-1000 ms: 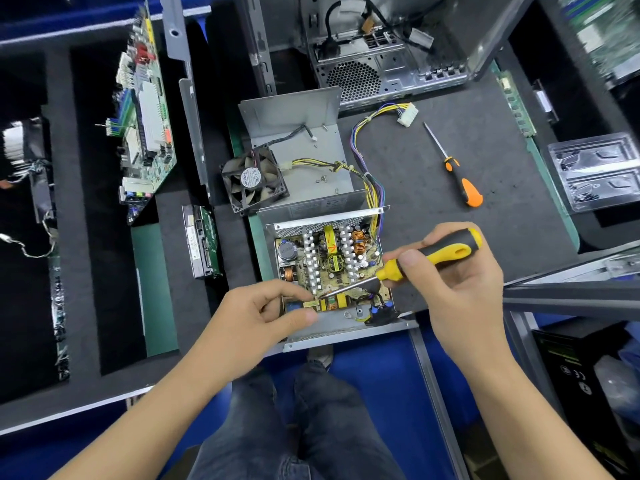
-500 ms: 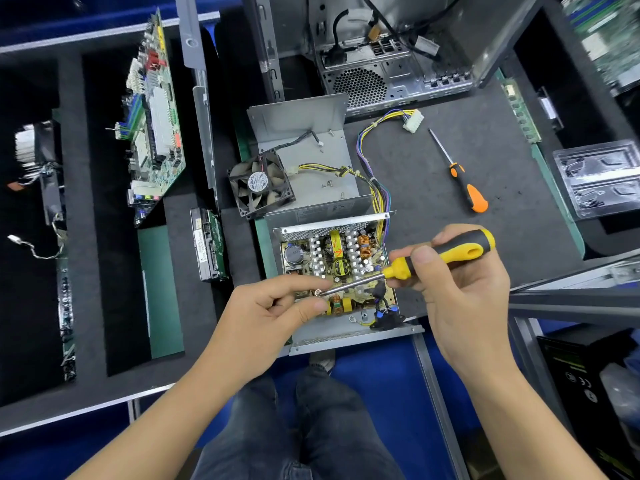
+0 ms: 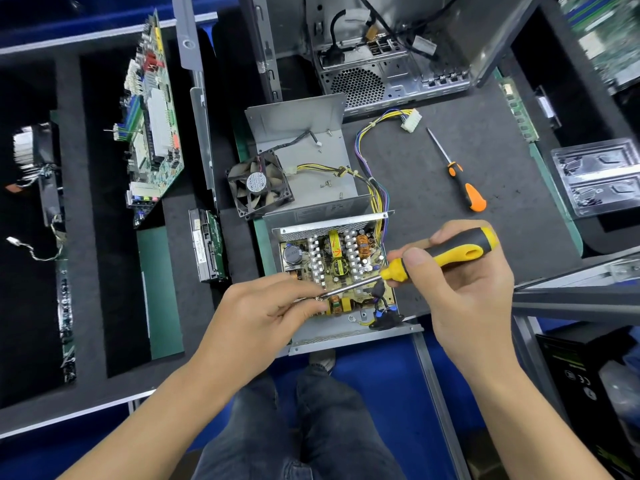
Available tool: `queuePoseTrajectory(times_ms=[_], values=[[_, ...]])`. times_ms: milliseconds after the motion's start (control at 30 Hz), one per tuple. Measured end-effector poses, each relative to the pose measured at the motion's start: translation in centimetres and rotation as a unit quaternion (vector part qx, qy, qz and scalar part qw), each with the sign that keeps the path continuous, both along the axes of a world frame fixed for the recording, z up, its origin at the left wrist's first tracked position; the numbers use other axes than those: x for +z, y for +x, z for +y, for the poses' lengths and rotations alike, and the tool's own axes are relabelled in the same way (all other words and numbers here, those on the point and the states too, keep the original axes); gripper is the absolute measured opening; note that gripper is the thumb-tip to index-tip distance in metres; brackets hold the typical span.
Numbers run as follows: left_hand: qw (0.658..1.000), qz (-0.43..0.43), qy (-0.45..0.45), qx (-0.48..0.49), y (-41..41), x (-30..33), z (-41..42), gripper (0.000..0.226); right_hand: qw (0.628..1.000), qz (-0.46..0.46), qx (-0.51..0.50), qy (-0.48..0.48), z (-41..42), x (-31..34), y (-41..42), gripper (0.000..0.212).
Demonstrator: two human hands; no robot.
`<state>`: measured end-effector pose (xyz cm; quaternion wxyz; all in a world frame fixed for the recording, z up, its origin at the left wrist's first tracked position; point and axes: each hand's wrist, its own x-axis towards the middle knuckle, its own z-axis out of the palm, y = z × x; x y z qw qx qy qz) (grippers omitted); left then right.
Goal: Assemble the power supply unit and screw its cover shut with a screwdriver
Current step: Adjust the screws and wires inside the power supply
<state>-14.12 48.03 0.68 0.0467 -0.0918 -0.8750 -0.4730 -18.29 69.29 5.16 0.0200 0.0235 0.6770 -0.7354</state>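
The open power supply case (image 3: 356, 332) lies near the table's front edge, its circuit board (image 3: 336, 261) exposed. Behind it lies the grey metal cover (image 3: 298, 129) with the loose black fan (image 3: 260, 188) leaning on it and a few small screws (image 3: 327, 183) on its plate. My right hand (image 3: 464, 285) grips the yellow-and-black screwdriver (image 3: 446, 256), its shaft pointing left over the board. My left hand (image 3: 263, 313) pinches a small screw (image 3: 317, 298) at the shaft's tip, above the case's front left corner.
An orange-handled screwdriver (image 3: 464, 183) lies on the grey mat to the right. A computer chassis (image 3: 381, 53) stands at the back, a motherboard (image 3: 152, 112) and a drive (image 3: 207, 245) sit left, and clear plastic trays (image 3: 595, 178) sit far right. A wire bundle with white connector (image 3: 410, 121) runs from the case.
My left hand lifted from the case's front left corner and now pinches a screw at the screwdriver's tip. The screwdriver has stayed over the board in my right hand.
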Motion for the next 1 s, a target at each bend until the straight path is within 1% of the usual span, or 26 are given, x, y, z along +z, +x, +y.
queuePoseTrajectory(times_ms=[133, 267, 500, 567, 700, 833, 900, 1000], values=[[0.999, -0.024, -0.018, -0.015, 0.2, -0.1, -0.1, 0.021, 0.996, 0.04, 0.04, 0.069, -0.1, 0.7, 0.1, 0.027], [0.998, -0.028, -0.046, -0.015, 0.1, -0.1, -0.1, 0.024, 0.986, 0.08, 0.078, 0.123, -0.4, 1.3, 0.2, 0.029], [0.995, -0.011, -0.1, -0.019, 0.0, 0.0, 0.0, 0.021, 0.972, 0.11, 0.081, 0.193, -1.0, 1.9, 0.3, 0.035], [0.995, -0.014, -0.096, -0.014, -0.1, 0.1, 0.1, 0.018, 0.971, 0.109, 0.07, 0.2, -1.1, 1.9, 0.3, 0.039], [0.996, -0.025, -0.084, -0.013, -0.4, 0.5, 0.4, 0.023, 0.973, 0.099, 0.039, 0.207, -1.2, 1.7, 0.2, 0.044], [0.995, -0.023, -0.096, -0.014, -0.5, 0.6, 0.6, 0.014, 0.976, 0.094, 0.021, 0.198, -1.1, 1.4, 0.3, 0.043], [0.995, -0.034, -0.091, -0.012, -0.6, 0.8, 0.7, 0.021, 0.977, 0.096, 0.014, 0.189, -0.8, 1.2, 0.4, 0.041], [0.994, -0.068, -0.086, 0.004, 0.0, 1.2, 1.0, 0.048, 0.975, 0.107, 0.0, 0.196, -0.2, 1.0, 0.5, 0.038]])
